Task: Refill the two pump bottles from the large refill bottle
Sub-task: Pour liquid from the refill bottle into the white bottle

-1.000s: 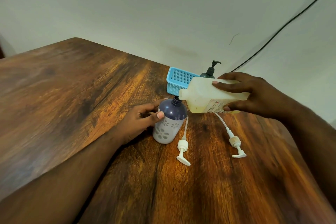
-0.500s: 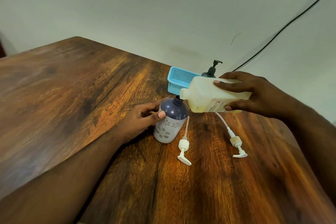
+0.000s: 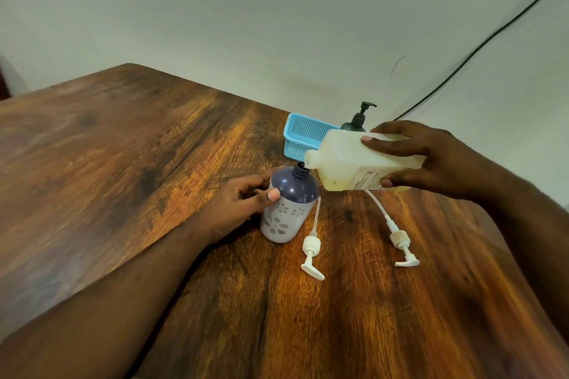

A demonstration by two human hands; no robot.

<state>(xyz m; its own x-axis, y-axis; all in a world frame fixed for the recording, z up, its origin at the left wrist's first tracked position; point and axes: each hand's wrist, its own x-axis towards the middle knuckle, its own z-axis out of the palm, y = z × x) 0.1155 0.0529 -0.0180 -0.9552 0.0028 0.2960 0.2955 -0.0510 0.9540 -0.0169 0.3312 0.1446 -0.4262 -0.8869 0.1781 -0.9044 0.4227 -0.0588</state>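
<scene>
Nearest me on the table (image 3: 308, 326): two white pump heads lying flat with their tubes pointing away from me. Left pump (image 3: 311, 251) is just beside the purple bottle; right pump (image 3: 400, 248) lies well apart from it, its tube running up under the refill bottle.

My left hand (image 3: 237, 203) is wrapped around the purple bottle (image 3: 288, 204) — thumb across the front, fingers behind. The bottle stands upright on the table with its neck open, no pump in it. Dark top, pale lower part with flower cutouts.

My right hand (image 3: 431, 160) grips the refill bottle (image 3: 348, 163) from the base end, fingers on top, thumb underneath on the label. It's tipped near horizontal, mouth right at the purple bottle's neck. Yellowish liquid sits along its lower side. Can't tell if any stream is running — the gap is too small to see.

Behind it: a blue basket (image 3: 303, 138) and a dark pump bottle (image 3: 358, 120) with its pump on, near the wall. A black cable (image 3: 480, 46) runs up the wall.
</scene>
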